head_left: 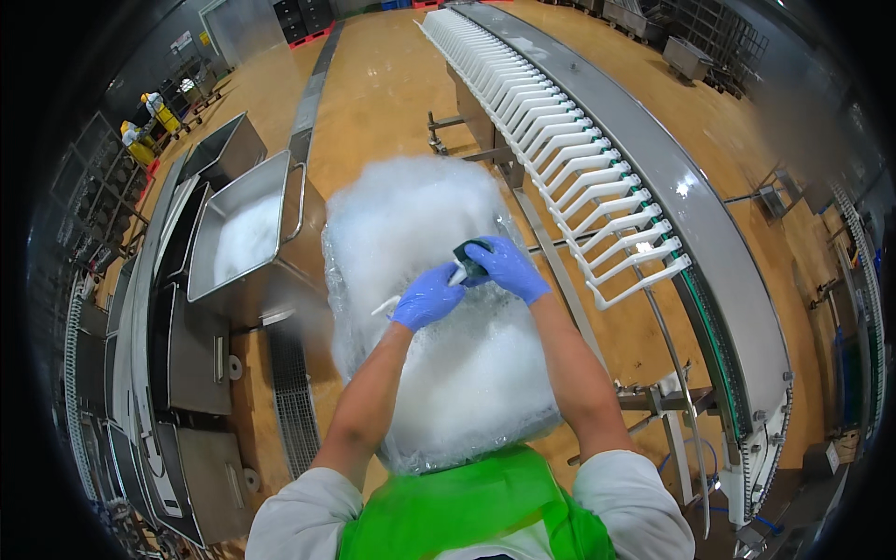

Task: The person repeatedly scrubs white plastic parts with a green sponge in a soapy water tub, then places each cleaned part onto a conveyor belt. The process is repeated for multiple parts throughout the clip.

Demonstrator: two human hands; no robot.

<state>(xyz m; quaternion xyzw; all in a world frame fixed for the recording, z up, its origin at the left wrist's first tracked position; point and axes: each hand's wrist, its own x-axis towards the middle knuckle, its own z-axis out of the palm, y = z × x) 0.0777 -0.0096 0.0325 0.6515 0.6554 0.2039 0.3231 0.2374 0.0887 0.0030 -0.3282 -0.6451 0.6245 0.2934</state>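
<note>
Your left hand (429,297) grips the white bar (384,306), angled near-left to far-right; right hand (507,268) grips a green pad (472,255), hiding the far end. Foamy tub (422,460) below.

Factory hall: long conveyor (667,154), wheeled steel tubs (200,355), drain grating (293,401) in tan floor (373,93)

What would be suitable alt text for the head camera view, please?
A person's blue-gloved left hand holds a slim white piece and the right hand a dark green pad, above a plastic-lined container heaped with foam. A conveyor with white arms runs along the right; a steel bin stands left.
</note>
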